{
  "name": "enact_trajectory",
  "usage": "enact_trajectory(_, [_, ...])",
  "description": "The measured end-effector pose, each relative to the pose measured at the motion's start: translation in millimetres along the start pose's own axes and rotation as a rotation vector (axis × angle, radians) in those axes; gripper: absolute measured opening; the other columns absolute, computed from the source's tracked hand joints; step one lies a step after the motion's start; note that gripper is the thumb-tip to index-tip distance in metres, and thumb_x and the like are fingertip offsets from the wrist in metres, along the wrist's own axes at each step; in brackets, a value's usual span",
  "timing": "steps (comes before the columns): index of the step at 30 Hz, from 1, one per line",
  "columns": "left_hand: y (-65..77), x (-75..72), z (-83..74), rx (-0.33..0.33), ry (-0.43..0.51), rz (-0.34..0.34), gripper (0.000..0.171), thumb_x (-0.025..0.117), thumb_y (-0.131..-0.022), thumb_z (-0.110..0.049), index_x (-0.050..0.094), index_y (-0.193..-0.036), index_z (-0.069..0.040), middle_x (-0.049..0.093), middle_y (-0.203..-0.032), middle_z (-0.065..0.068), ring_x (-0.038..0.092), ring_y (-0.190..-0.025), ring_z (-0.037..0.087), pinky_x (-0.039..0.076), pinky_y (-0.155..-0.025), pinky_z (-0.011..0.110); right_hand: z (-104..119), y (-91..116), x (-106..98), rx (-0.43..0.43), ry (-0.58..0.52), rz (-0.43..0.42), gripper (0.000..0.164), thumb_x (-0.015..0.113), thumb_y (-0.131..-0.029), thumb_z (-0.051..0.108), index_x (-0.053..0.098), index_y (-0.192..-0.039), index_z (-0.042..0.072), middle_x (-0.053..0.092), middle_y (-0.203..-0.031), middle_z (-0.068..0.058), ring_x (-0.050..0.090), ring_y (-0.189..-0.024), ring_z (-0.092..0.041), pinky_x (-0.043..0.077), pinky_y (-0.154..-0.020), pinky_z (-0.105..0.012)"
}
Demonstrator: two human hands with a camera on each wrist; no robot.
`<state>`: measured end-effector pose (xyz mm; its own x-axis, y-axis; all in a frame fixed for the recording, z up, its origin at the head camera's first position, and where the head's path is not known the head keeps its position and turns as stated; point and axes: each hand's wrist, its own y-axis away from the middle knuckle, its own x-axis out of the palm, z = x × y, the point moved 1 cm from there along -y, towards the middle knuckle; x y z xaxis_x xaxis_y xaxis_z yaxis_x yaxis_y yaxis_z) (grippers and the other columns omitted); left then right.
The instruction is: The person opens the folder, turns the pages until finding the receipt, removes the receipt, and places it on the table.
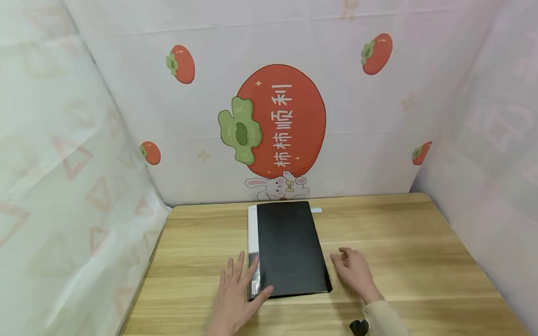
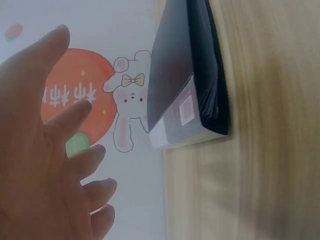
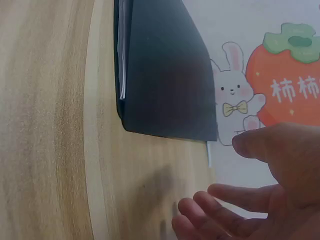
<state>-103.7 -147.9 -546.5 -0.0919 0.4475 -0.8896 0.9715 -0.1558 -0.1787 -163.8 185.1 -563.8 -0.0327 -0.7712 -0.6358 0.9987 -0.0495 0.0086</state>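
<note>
A black document folder (image 1: 291, 251) lies closed on the wooden table, with its pale spine (image 1: 253, 228) and label on the left side. Sheet edges (image 3: 122, 60) show between its covers in the right wrist view. My left hand (image 1: 233, 300) hovers by the folder's lower left corner, fingers spread and holding nothing. In the left wrist view a gap separates that hand from the spine. Just beyond the folder's right edge is my right hand (image 1: 355, 274), its fingers loosely bent around nothing.
The wooden table (image 1: 401, 262) extends on both sides of the folder. A white strip (image 1: 316, 210) pokes out past the folder's upper right edge. Behind stands a white backdrop (image 1: 204, 106) printed with persimmons and a rabbit. A small black device (image 1: 359, 328) is at the right sleeve.
</note>
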Motion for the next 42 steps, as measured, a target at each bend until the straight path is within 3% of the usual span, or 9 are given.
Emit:
enact_trajectory(5, [2.6, 6.6, 7.1, -0.004, 0.066, 0.035, 0.087, 0.068, -0.093, -0.068, 0.044, -0.163, -0.022, 0.028, -0.171, 0.019, 0.027, -0.151, 0.057, 0.029, -0.117, 0.073, -7, -15, 8, 0.029, -0.035, 0.033, 0.059, 0.064, -0.107, 0.026, 0.052, -0.138, -0.022, 0.063, -0.123, -0.034, 0.068, -0.113, -0.047, 0.056, -0.097, -0.054])
enact_trajectory(10, [9.5, 17.0, 22.4, -0.005, 0.116, 0.034, 0.091, 0.083, -0.087, -0.051, 0.047, -0.16, -0.012, 0.031, -0.168, 0.027, 0.03, -0.147, 0.062, 0.03, -0.114, 0.075, -7, -32, 13, -0.007, -0.011, 0.071, 0.053, 0.062, -0.107, 0.025, 0.057, -0.132, -0.022, 0.068, -0.122, -0.033, 0.067, -0.115, -0.046, 0.054, -0.099, -0.056])
enact_trajectory(17, [17.0, 36.7, 26.8, 0.006, 0.233, 0.145, 0.087, 0.076, -0.094, -0.056, 0.044, -0.162, -0.012, 0.022, -0.171, 0.026, 0.023, -0.15, 0.062, 0.029, -0.112, 0.079, -4, -41, 16, -0.001, -0.015, 0.109, 0.043, 0.056, -0.11, 0.02, 0.064, -0.127, -0.018, 0.07, -0.121, -0.031, 0.065, -0.118, -0.047, 0.052, -0.101, -0.058])
enact_trajectory(29, [14.1, 45.3, 24.5, -0.045, 0.205, 0.214, 0.085, 0.071, -0.097, -0.056, 0.039, -0.165, -0.016, 0.016, -0.174, 0.022, 0.024, -0.152, 0.057, 0.031, -0.108, 0.081, 4, -44, 27, 0.024, -0.104, 0.132, 0.047, 0.055, -0.11, 0.021, 0.056, -0.138, -0.018, 0.067, -0.128, -0.032, 0.065, -0.12, -0.045, 0.053, -0.102, -0.056])
enact_trajectory(42, [9.9, 46.7, 22.1, -0.016, 0.217, 0.22, 0.082, 0.074, -0.097, -0.047, 0.041, -0.163, -0.011, 0.02, -0.172, 0.027, 0.03, -0.149, 0.059, 0.032, -0.103, 0.084, 7, -48, 30, 0.027, -0.106, 0.137, 0.04, 0.058, -0.109, 0.02, 0.064, -0.132, -0.011, 0.071, -0.122, -0.022, 0.068, -0.113, -0.039, 0.055, -0.096, -0.054])
